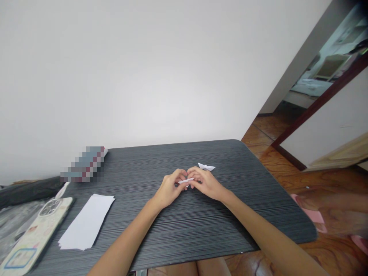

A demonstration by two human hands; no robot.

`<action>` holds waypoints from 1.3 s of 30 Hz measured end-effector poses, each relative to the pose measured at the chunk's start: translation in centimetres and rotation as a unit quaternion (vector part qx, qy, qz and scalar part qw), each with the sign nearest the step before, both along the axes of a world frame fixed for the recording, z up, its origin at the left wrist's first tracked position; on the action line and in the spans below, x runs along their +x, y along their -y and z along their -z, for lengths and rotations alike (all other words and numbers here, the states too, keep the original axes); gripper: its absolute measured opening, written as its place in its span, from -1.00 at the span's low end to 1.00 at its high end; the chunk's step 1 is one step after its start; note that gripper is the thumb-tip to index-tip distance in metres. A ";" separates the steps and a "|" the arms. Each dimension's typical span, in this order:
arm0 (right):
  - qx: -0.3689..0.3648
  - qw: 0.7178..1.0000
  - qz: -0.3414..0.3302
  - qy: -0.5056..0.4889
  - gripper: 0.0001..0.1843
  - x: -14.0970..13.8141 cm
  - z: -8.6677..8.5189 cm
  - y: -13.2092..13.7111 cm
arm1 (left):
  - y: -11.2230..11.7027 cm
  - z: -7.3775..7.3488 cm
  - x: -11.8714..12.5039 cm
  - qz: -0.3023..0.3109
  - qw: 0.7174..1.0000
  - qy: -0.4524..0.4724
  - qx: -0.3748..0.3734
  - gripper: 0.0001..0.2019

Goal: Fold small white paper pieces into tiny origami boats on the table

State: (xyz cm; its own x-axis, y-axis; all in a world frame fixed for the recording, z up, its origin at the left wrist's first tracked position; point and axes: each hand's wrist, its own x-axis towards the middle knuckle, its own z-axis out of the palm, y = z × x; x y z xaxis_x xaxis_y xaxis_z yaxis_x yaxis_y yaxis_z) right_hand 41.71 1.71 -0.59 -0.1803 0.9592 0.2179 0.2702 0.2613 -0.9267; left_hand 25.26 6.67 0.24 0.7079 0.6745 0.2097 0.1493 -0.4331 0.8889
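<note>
Paper (185, 181) — white, small, narrow, folded — held between both hands (168, 189)

Measured from the folded paper (185, 181), which sits between the fingertips of the left hand (168, 190) and the right hand (209, 185) above the table (161, 245), a second folded piece (206, 167) lies just beyond the right hand, at two o'clock. A stack of paper (87, 222) rests on the table well apart at eight o'clock. Past it in that direction, at the table's end, lies a phone (37, 235). A pixelated object (86, 165) lies near the far corner at ten. The wall (172, 76) stands behind the table at twelve; the floor (267, 153) shows at three.
</note>
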 end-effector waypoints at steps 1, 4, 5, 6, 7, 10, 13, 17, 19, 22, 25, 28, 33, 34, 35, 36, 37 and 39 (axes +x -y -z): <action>-0.025 0.999 0.001 -0.033 -0.88 -0.1 0.2 -0.1 | 0.0 0.2 0.1 -0.011 1.000 0.004 -0.021 -0.78; -0.083 0.992 0.021 -0.094 -0.88 -0.4 0.6 -0.5 | -0.3 0.6 0.2 -0.022 0.996 0.000 -0.086 -0.72; -0.100 0.989 0.029 -0.107 -0.86 -0.5 0.6 -0.6 | -0.5 0.7 0.2 -0.019 0.994 -0.002 -0.108 -0.72; -0.117 0.986 0.034 -0.117 -0.85 -0.6 0.5 -0.7 | -0.6 0.8 0.3 -0.013 0.992 -0.003 -0.129 -0.72; -0.134 0.982 0.040 -0.123 -0.85 -0.6 0.3 -0.7 | -0.8 0.8 0.3 -0.007 0.989 -0.002 -0.147 -0.73; -0.176 0.975 0.055 -0.123 -0.87 -0.7 0.1 -0.9 | -1.1 0.9 0.5 0.011 0.984 -0.005 -0.176 -0.76; -0.186 0.975 0.064 -0.101 -0.90 -0.7 0.4 -1.0 | -1.1 1.1 0.4 0.006 0.989 -0.050 -0.139 -0.78; -0.068 0.991 0.098 0.058 -0.96 -0.9 1.4 -1.0 | -0.7 1.4 0.2 -0.047 0.984 -0.159 0.060 -0.85; 0.008 0.981 0.120 0.150 -0.94 -1.2 1.7 -0.8 | -0.4 1.4 0.1 -0.078 0.960 -0.222 0.150 -0.87; 0.074 0.966 0.139 0.206 -0.92 -1.5 1.6 -0.3 | 0.2 1.2 0.1 -0.110 0.916 -0.283 0.261 -0.89; 0.122 0.954 0.130 0.242 -0.89 -1.7 1.6 0.2 | 0.6 1.1 0.2 -0.116 0.879 -0.284 0.365 -0.84; 0.154 0.935 0.099 0.305 -0.81 -1.9 1.6 0.9 | 0.9 1.6 0.3 -0.045 0.871 -0.268 0.409 -0.77; 0.157 0.878 0.097 0.442 -0.71 -3.3 1.8 2.4 | 2.2 2.9 0.2 -0.014 0.860 -0.288 0.422 -0.69; 0.153 0.870 0.107 0.456 -0.67 -3.6 2.0 2.6 | 2.5 3.0 0.0 -0.018 0.853 -0.298 0.428 -0.66; 0.153 0.867 0.113 0.461 -0.63 -3.8 2.2 2.8 | 2.7 3.0 -0.3 -0.014 0.846 -0.306 0.435 -0.63; 0.156 0.865 0.114 0.462 -0.59 -3.9 2.4 2.9 | 2.8 2.8 -0.6 -0.001 0.842 -0.313 0.440 -0.61; 0.159 0.866 0.111 0.461 -0.56 -3.9 2.7 3.0 | 2.9 2.6 -0.9 0.013 0.840 -0.318 0.441 -0.60; 0.159 0.865 0.096 0.467 -0.52 -3.8 3.0 3.1 | 2.7 2.0 -1.7 0.046 0.841 -0.321 0.434 -0.59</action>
State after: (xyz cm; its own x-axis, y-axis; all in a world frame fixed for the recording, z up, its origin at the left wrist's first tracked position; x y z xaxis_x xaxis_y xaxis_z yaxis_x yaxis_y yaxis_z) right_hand 37.93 -1.38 -3.63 -0.2641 0.9096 0.3207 0.9283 0.3300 -0.1715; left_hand 23.57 3.99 -1.72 0.9038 0.4012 0.1491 0.4081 -0.9128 -0.0180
